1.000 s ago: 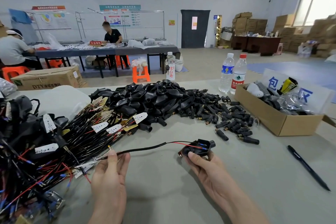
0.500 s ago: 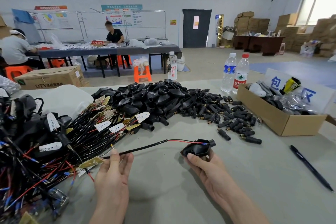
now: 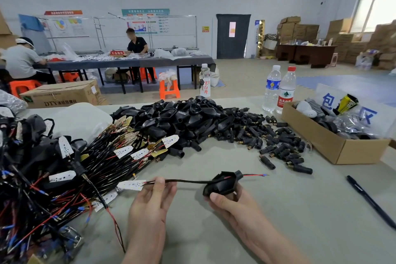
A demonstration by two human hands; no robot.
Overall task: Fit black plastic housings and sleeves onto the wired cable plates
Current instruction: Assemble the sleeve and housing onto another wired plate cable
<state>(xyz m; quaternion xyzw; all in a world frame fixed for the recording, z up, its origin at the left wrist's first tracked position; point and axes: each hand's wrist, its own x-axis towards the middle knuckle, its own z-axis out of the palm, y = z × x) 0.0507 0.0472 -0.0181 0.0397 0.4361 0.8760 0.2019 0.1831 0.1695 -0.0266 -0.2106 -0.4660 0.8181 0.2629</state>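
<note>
My right hand (image 3: 233, 206) grips a black plastic housing (image 3: 222, 183) just above the grey table. A black cable (image 3: 188, 181) runs through the housing, and its red and blue wire ends (image 3: 256, 175) stick out of the neck on the right. My left hand (image 3: 150, 203) pinches the cable next to its white plate (image 3: 131, 185), which points left. A heap of loose black housings (image 3: 184, 118) lies behind, with small black sleeves (image 3: 276, 146) spread to its right. Wired cable plates (image 3: 120, 152) pile up on the left.
An open cardboard box (image 3: 334, 146) of bagged parts stands at the right. Two water bottles (image 3: 278, 90) stand behind it, a third bottle (image 3: 205, 81) at the far edge. A black pen (image 3: 370, 201) lies at the right. People sit at a distant table (image 3: 128, 62).
The cable has been drawn through the housing: the wire ends now poke out of its neck on the right, and the white plate has come free of the pile, closer to the housing.
</note>
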